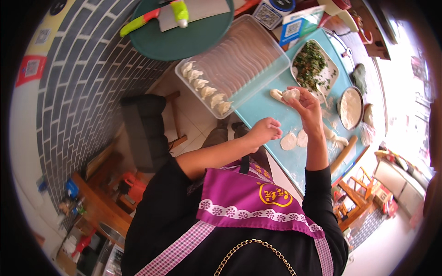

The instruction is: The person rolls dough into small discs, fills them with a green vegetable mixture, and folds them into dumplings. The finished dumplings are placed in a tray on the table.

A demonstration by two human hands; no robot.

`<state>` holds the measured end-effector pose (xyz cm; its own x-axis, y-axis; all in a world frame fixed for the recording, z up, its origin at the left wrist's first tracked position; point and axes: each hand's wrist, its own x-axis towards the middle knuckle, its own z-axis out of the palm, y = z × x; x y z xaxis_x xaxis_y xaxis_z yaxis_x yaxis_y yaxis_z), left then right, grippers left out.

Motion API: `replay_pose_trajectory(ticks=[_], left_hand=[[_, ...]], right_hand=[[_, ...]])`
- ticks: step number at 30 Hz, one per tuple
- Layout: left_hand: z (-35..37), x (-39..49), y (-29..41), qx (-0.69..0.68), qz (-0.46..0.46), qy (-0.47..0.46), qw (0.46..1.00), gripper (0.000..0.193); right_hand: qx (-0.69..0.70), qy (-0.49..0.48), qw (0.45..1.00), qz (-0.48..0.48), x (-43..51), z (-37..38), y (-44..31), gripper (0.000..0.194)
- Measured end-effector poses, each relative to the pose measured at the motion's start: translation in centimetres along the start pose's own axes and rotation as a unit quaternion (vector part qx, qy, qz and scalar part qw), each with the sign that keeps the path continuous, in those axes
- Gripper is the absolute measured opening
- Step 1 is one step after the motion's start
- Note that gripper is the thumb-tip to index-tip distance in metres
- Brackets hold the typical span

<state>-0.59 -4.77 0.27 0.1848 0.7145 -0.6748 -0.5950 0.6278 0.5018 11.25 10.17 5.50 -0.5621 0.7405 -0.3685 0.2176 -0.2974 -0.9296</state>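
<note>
My right hand pinches a pale, folded dumpling between thumb and fingers, above a blue-green work surface. My left hand hovers at the near edge, fingers loosely curled, with nothing seen in them. Behind the dumpling lies a dough roll, partly covered by it. Two flat dough wrappers, one whole and one partly behind my right wrist, rest below my hands. A white tray bears chopped green filling and a spoon.
A clear plastic box holds a row of dumplings along its left side. Beyond it, knives lie on a round green board. At right are a bowl of flour, a rolling pin and another dough strip.
</note>
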Motion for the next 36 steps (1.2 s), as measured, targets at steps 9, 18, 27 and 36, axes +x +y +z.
replay_pose_trajectory(ticks=[9,18,27,36], left_hand=[[-2.5,-1.1,0.9,0.077,0.007,0.021,0.997,0.027],[-0.5,-0.4,1.2,0.157,-0.006,-0.008,0.987,0.025],[1.2,0.6,0.2,0.225,-0.033,-0.035,0.973,0.023],[2.4,0.9,-0.1,0.258,-0.043,-0.046,0.964,0.022]], right_hand=[[-0.189,0.392,0.9,-0.03,-10.0,-7.5,5.8,0.03],[-0.329,0.561,0.759,-0.024,-17.6,-12.2,11.2,0.026],[-0.434,0.56,0.706,0.012,-18.1,-16.4,15.9,0.028],[-0.362,0.576,0.732,0.032,-17.4,-19.1,15.7,0.028]])
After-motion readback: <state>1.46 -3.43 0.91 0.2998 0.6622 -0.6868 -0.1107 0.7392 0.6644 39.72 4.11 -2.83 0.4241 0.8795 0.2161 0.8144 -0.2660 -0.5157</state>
